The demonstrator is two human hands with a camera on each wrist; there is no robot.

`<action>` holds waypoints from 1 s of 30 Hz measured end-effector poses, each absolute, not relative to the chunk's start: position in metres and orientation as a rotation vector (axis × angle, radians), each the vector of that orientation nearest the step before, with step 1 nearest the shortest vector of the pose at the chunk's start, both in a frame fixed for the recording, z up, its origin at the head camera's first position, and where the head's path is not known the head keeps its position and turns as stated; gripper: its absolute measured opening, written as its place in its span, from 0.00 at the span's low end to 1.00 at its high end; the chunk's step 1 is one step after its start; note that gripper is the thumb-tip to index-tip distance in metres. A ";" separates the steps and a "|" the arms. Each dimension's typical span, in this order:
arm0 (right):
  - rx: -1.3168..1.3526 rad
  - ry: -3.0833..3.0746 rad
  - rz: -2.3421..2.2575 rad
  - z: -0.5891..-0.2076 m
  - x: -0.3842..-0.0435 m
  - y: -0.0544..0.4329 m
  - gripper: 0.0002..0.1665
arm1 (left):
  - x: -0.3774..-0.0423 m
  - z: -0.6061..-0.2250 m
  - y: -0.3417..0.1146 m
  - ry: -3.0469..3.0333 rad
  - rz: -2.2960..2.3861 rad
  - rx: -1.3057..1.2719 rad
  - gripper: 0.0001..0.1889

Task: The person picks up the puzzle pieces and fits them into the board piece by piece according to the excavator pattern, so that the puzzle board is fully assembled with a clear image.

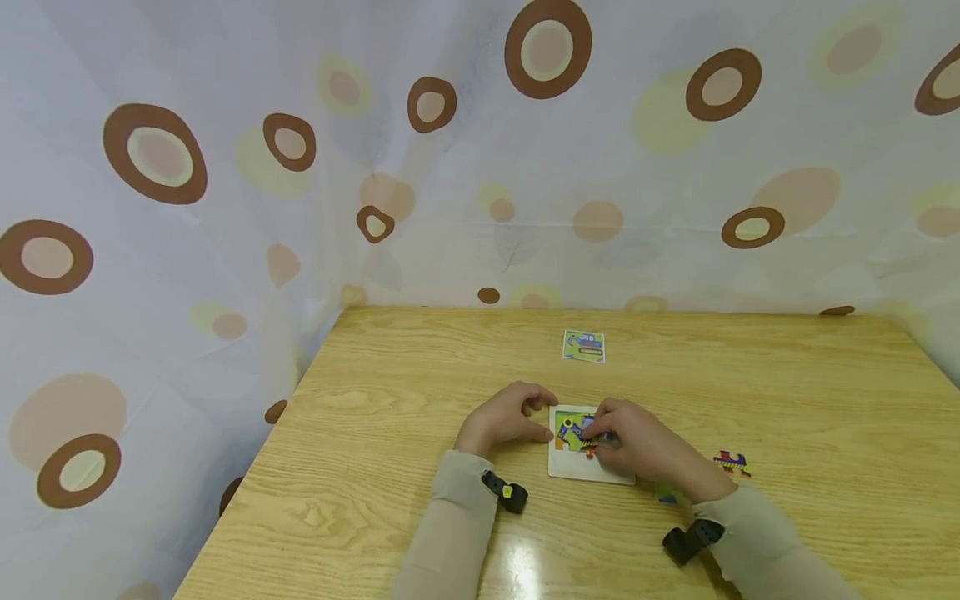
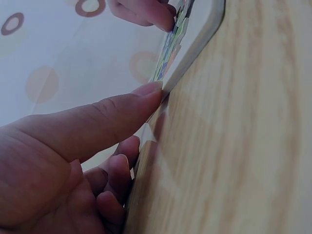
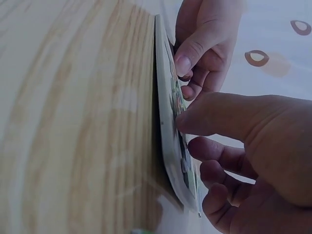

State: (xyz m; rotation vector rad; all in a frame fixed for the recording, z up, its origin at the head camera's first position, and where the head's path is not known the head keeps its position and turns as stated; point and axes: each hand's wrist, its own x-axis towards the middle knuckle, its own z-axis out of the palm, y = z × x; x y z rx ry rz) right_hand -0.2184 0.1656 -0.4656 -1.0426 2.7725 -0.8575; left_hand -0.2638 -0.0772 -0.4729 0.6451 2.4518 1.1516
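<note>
Nearest the camera, at the bottom of the head view, my pale sleeves (image 1: 453, 525) slanted inward, a black strap (image 1: 512, 495) at each wrist. Beyond them, right of the frame's centre and below its middle, the white puzzle tray (image 1: 581, 472) lay on the wooden table (image 1: 360, 433), its picture only partly visible past my fingers. My left hand (image 1: 506, 415) was loosely spread at the tray's left side, thumb touching the rim, forefinger by the upper corner, gripping nothing. My right hand (image 1: 637, 437) was narrowed over the tray, thumb and forefinger pinching what I took for a puzzle piece (image 1: 590, 453); most of its outline was hidden.

Farther right in the frame lay a striped loose piece (image 1: 731, 461), and a green loose piece (image 1: 667, 493) showed partly from under my right forearm. A small picture card (image 1: 583, 346) lay above the tray, well apart.

I judged that a skewed piece could catch on its neighbours' tabs and, pushed hard, lift them. The tray might slide, since only my left thumb plainly braced it. Drawing my right forearm back low could sweep the green piece away, being so close to it.
</note>
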 end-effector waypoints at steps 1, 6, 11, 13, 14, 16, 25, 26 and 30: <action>-1.038 2.774 -0.851 -0.465 -0.218 0.165 0.15 | -0.264 -0.473 -0.077 2.452 1.149 0.648 0.23; -1.035 2.783 -0.841 -0.459 -0.215 0.162 0.15 | -0.264 -0.471 -0.076 2.456 1.140 0.654 0.23; -1.051 2.795 -0.809 -0.454 -0.213 0.159 0.14 | -0.264 -0.470 -0.076 2.462 1.126 0.648 0.24; -1.035 2.795 -0.800 -0.454 -0.212 0.159 0.14 | -0.264 -0.469 -0.076 2.461 1.118 0.644 0.24; -1.031 2.797 -0.794 -0.454 -0.212 0.159 0.14 | -0.263 -0.468 -0.076 2.460 1.116 0.642 0.24; -1.012 2.797 -0.789 -0.453 -0.212 0.158 0.14 | -0.263 -0.468 -0.076 2.458 1.108 0.641 0.24; -0.972 2.802 -0.802 -0.457 -0.213 0.156 0.13 | -0.263 -0.470 -0.077 2.471 1.077 0.654 0.24; -0.970 2.805 -0.806 -0.458 -0.213 0.156 0.13 | -0.263 -0.470 -0.077 2.472 1.075 0.654 0.24; -0.969 2.815 -0.834 -0.460 -0.213 0.156 0.13 | -0.264 -0.469 -0.077 2.477 1.067 0.655 0.24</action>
